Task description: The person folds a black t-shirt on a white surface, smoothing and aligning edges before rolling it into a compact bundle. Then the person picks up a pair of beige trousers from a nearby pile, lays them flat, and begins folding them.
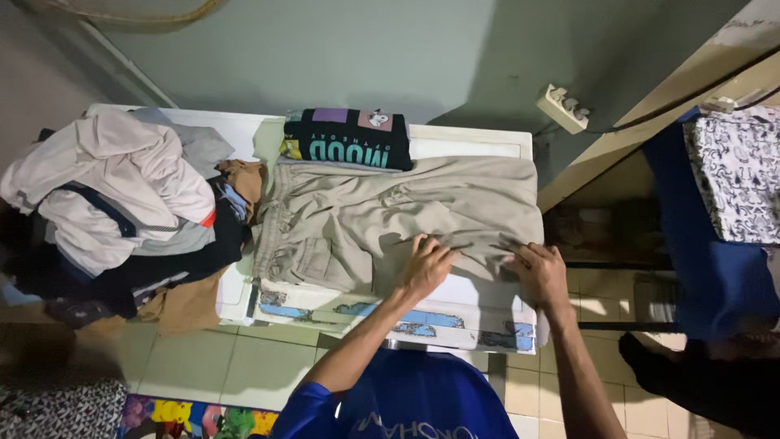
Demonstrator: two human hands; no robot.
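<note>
Clothes heap (114,211) cut off left

The trousers (390,215) are plain khaki beige. The folded shirt (349,138) behind them is black with teal lettering, a purple patch and a pink patch. The table (455,142) is white, its front edge showing chipped blue paint. The clothes pile (122,203) mixes pale pink, grey, black, tan and a thin red-orange stripe. The sleeve (313,402) is bright blue. The floor tiles (203,362) are cream. The mat (195,416) is multicoloured with yellow, green and red cartoon shapes. The cloth (735,175) at the right is white with a dark swirling print, over solid blue fabric (707,268). The wall (366,57) is grey-green.
</note>
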